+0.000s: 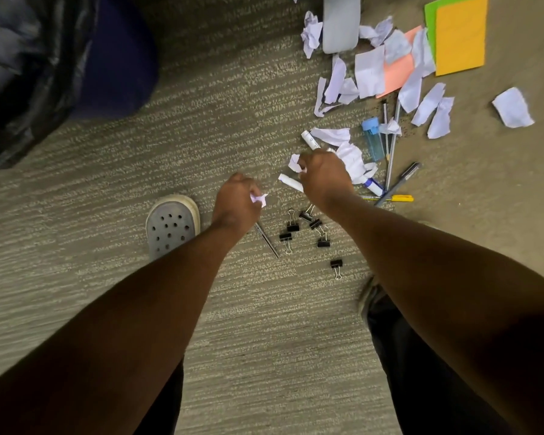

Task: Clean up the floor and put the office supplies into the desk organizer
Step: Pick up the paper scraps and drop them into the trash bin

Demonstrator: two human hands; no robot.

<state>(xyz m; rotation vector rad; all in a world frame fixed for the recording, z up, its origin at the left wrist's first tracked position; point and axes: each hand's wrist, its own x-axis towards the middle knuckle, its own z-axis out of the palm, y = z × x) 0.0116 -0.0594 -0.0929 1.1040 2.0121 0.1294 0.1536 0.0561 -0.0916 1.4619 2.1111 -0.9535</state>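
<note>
The carpet (107,189) is rough, ribbed cloth. Crumpled matt paper scraps (369,70) litter it near its far right corner. A glossy black plastic bag (22,73) sits far left. The binder clips (292,227) look metal.

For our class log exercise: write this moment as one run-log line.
left hand: shut on paper scrap | right hand: shut on crumpled paper | binder clips: on carpet

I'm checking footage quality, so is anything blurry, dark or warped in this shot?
Head view: the black bag at upper left is motion-smeared; the forearms darken toward the bottom corners; wide-angle bending stretches the edges; both hands and the binder clips stay fairly sharp.
</note>
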